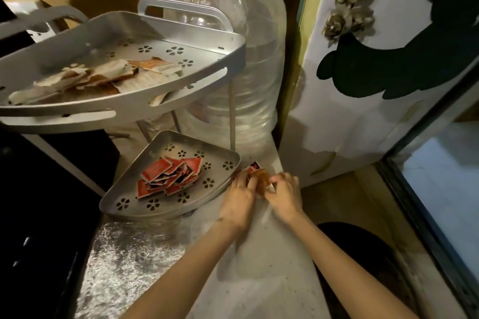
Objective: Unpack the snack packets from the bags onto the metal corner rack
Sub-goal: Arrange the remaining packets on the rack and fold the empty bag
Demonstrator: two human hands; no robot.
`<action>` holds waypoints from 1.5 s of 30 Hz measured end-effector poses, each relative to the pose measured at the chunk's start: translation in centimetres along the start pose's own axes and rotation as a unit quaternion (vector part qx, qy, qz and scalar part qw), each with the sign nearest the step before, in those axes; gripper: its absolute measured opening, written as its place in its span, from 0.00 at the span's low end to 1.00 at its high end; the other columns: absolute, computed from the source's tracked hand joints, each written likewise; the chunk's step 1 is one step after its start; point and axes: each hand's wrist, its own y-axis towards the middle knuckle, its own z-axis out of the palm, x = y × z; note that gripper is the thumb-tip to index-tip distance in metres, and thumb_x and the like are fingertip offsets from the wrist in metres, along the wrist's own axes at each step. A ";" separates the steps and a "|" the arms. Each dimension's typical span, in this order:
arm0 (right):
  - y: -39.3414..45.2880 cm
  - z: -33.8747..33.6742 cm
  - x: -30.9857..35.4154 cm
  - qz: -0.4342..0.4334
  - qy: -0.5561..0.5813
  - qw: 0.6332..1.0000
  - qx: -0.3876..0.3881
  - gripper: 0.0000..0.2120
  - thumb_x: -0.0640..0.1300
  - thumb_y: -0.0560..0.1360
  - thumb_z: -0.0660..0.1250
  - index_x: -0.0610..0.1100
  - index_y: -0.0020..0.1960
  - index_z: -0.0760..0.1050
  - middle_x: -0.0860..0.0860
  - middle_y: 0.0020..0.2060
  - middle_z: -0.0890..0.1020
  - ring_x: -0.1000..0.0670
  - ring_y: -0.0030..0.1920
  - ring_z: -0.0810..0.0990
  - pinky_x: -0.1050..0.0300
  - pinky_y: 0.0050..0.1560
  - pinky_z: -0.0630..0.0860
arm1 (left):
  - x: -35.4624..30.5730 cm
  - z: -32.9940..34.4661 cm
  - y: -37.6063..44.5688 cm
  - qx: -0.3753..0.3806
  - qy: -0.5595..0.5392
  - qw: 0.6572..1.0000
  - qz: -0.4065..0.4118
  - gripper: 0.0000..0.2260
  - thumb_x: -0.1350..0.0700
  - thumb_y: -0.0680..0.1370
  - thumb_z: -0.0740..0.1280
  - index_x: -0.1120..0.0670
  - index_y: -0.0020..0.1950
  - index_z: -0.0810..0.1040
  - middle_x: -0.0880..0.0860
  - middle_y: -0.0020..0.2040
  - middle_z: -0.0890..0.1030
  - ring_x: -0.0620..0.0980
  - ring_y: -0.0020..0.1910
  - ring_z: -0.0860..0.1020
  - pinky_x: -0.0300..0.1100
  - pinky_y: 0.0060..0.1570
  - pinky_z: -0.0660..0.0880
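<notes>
Right now a small brownish bag [260, 179] holding red snack packets [252, 167] is pinched between both hands on the pale table [272, 267], just off the right rim of the lower shelf [220, 184] of the metal corner rack. The packets poke out of the bag's far end, pointing away from the person; the contents are too blurred for a count. The left hand [239, 199] is closed on the bag's left side, and the right hand [285, 194] is closed on its right side, fingers curled. A pile of red packets [169, 176] is already lying on the lower shelf, to the left of the hands. The left hand is judged nearer that shelf, so a short leftward carry is expected. Pale and orange packets [103, 77] are seen on the upper shelf [155, 109], higher and further left.
</notes>
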 end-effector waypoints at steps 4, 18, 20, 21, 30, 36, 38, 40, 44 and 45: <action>-0.5 0.2 -0.6 0.008 0.159 0.987 0.027 0.07 0.40 0.71 0.70 0.41 0.48 0.78 0.46 0.44 0.82 0.44 0.49 0.79 0.54 0.47 0.73 | -0.6 -0.7 -0.6 -0.045 -0.087 0.995 -0.011 0.24 0.61 0.76 0.62 0.58 0.71 0.61 0.63 0.70 0.66 0.60 0.69 0.65 0.51 0.68 0.65; -4.2 -11.4 8.0 -0.164 0.404 0.898 0.051 0.06 0.36 0.73 0.67 0.40 0.50 0.78 0.49 0.41 0.83 0.59 0.41 0.82 0.69 0.41 0.76 | -3.8 -13.8 -4.2 -0.224 -0.223 0.947 0.063 0.18 0.58 0.72 0.70 0.54 0.61 0.72 0.43 0.45 0.76 0.33 0.39 0.75 0.23 0.40 0.69; -4.9 -13.7 10.5 -0.202 0.404 0.892 0.035 0.07 0.36 0.73 0.67 0.39 0.51 0.77 0.49 0.42 0.83 0.58 0.42 0.82 0.68 0.42 0.77 | -4.7 -17.1 -5.4 -0.246 -0.243 0.934 0.088 0.17 0.58 0.73 0.69 0.52 0.61 0.72 0.40 0.45 0.76 0.31 0.40 0.75 0.22 0.41 0.69; -5.2 -14.9 11.8 -0.227 0.402 0.887 0.024 0.06 0.36 0.73 0.67 0.40 0.50 0.77 0.49 0.42 0.82 0.57 0.42 0.82 0.67 0.42 0.77 | -5.0 -18.8 -5.9 -0.253 -0.254 0.928 0.100 0.17 0.57 0.73 0.69 0.50 0.61 0.72 0.38 0.46 0.76 0.31 0.43 0.76 0.24 0.43 0.70; -4.8 -20.9 22.1 -0.315 0.428 0.846 -0.033 0.06 0.39 0.73 0.68 0.49 0.42 0.77 0.54 0.35 0.83 0.62 0.32 0.80 0.70 0.33 0.74 | -4.2 -31.4 -7.1 -0.377 -0.187 0.902 0.095 0.16 0.60 0.73 0.69 0.53 0.59 0.74 0.44 0.44 0.79 0.40 0.45 0.78 0.28 0.43 0.75; 0.4 -19.3 25.8 -0.270 0.251 0.929 -0.020 0.09 0.41 0.70 0.70 0.50 0.47 0.73 0.46 0.47 0.81 0.48 0.45 0.79 0.54 0.43 0.78 | 0.3 -34.8 -2.7 -0.356 -0.076 0.931 -0.022 0.04 0.62 0.72 0.67 0.57 0.46 0.81 0.50 0.42 0.81 0.43 0.35 0.77 0.27 0.33 0.73; 1.6 -18.6 26.7 -0.252 0.182 0.951 0.001 0.14 0.42 0.69 0.71 0.48 0.52 0.72 0.47 0.51 0.77 0.45 0.50 0.77 0.51 0.47 0.76 | 1.6 -34.4 -1.5 -0.327 -0.050 0.943 -0.043 0.05 0.62 0.72 0.67 0.58 0.45 0.82 0.54 0.44 0.83 0.48 0.39 0.79 0.34 0.37 0.73; 2.2 -18.3 27.4 -0.241 0.113 0.964 0.003 0.18 0.44 0.69 0.70 0.46 0.57 0.71 0.48 0.50 0.75 0.44 0.52 0.76 0.49 0.52 0.75 | 2.5 -34.1 -0.7 -0.303 -0.021 0.951 -0.059 0.06 0.63 0.73 0.66 0.58 0.46 0.82 0.55 0.46 0.83 0.49 0.42 0.78 0.37 0.41 0.72; 2.4 -18.3 28.4 -0.243 -0.005 0.970 -0.003 0.10 0.44 0.71 0.66 0.41 0.50 0.76 0.41 0.48 0.81 0.40 0.51 0.79 0.48 0.52 0.76 | 3.6 -33.6 0.2 -0.259 0.014 0.960 -0.104 0.05 0.60 0.74 0.66 0.56 0.48 0.81 0.54 0.46 0.82 0.47 0.42 0.77 0.39 0.40 0.74; 2.3 -18.3 28.5 -0.245 -0.030 0.969 -0.004 0.07 0.44 0.71 0.66 0.41 0.43 0.78 0.41 0.40 0.81 0.40 0.48 0.80 0.49 0.48 0.76 | 3.7 -33.5 0.4 -0.244 0.020 0.962 -0.119 0.06 0.57 0.75 0.65 0.56 0.47 0.82 0.53 0.45 0.82 0.49 0.42 0.78 0.43 0.42 0.77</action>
